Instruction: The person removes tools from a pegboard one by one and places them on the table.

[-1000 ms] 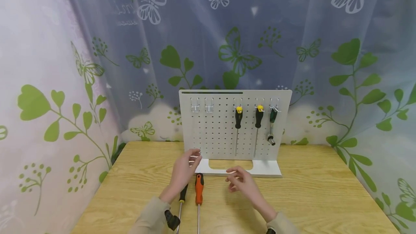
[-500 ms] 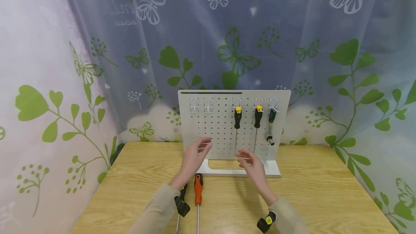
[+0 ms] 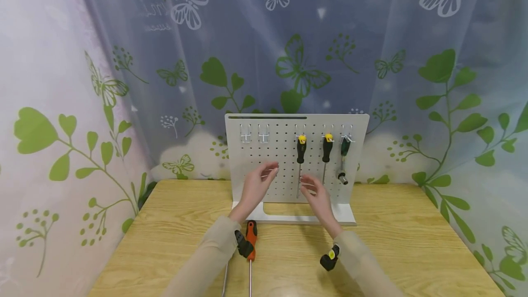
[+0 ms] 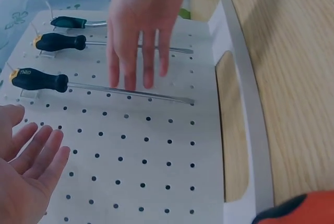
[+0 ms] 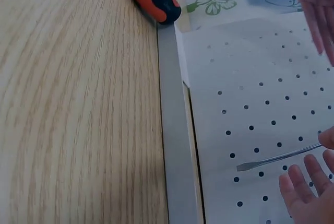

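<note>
A: Calling the edges first?

B: Seeing a white pegboard [image 3: 284, 162] upright on the bench [image 3: 173, 228], with a cut-out in its foot [image 3: 288, 219] and, behind, a patterned curtain [image 3: 247, 90].

A: With what room to move?

B: With a gap between left hand [image 3: 255, 188] and right hand [image 3: 318, 199], right in front of the panel! Holding nothing in either; seeing relaxed fingers, with thumbs apart from them.

A: Touching the board?

B: Can't tell. Close, on the right, to a black screwdriver [image 3: 301, 152], hanging upright with its yellow end on top.

A: On to the holders!

B: Counting five hooks [image 3: 263, 134] along the top: carrying that one, then a second screwdriver [image 3: 327, 151], then a green-handled tool [image 3: 344, 146] far right. Spotting an orange screwdriver [image 3: 252, 229] too, lying by the foot's front edge.
</note>
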A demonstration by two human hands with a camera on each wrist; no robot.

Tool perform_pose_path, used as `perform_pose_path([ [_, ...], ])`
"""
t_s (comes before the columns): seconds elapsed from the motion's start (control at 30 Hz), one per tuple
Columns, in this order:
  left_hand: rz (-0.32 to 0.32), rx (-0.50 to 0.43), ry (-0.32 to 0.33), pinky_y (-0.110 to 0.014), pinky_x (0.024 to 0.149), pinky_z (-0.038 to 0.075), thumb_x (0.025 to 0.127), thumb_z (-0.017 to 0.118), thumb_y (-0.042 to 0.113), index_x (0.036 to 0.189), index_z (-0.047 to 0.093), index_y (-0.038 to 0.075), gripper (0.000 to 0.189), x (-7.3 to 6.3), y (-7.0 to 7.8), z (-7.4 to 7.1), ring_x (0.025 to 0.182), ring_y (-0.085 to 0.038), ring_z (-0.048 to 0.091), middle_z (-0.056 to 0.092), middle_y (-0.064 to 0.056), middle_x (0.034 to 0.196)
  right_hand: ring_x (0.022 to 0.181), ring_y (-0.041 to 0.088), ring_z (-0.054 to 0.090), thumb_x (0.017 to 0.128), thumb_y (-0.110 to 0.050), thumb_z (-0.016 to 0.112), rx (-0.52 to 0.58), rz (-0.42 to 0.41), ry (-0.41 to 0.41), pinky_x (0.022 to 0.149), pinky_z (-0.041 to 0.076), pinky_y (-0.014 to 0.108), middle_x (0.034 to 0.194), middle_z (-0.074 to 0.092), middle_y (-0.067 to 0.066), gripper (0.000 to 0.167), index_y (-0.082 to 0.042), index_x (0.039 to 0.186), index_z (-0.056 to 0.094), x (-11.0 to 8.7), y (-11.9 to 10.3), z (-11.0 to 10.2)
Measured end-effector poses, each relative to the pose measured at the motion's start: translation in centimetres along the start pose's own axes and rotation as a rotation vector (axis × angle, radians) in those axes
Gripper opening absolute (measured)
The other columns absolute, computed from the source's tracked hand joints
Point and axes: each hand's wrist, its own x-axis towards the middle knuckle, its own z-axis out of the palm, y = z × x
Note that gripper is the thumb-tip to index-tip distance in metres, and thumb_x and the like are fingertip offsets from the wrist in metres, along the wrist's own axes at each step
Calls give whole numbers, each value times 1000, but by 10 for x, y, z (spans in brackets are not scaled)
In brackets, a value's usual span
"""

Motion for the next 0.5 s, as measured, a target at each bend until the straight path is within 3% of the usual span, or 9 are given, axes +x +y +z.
perform_pose_path([
  [0.23,-16,-56,-6,-32,98,56,104,60,24,129,65,5,32,14,4,10,114,-26,66,69,-10,127,124,40,57,102,-8,61,-14,17,-37,107,47,57,137,59,22,41,-3,141,52,6,12,6],
  [0.5,-19,-119,12,-28,95,57,103,60,27,131,65,6,34,28,8,21,112,-25,68,69,-9,126,115,38,62,102,-10,61,-18,-29,-33,102,51,51,127,65,22,37,-1,138,57,2,23,6],
])
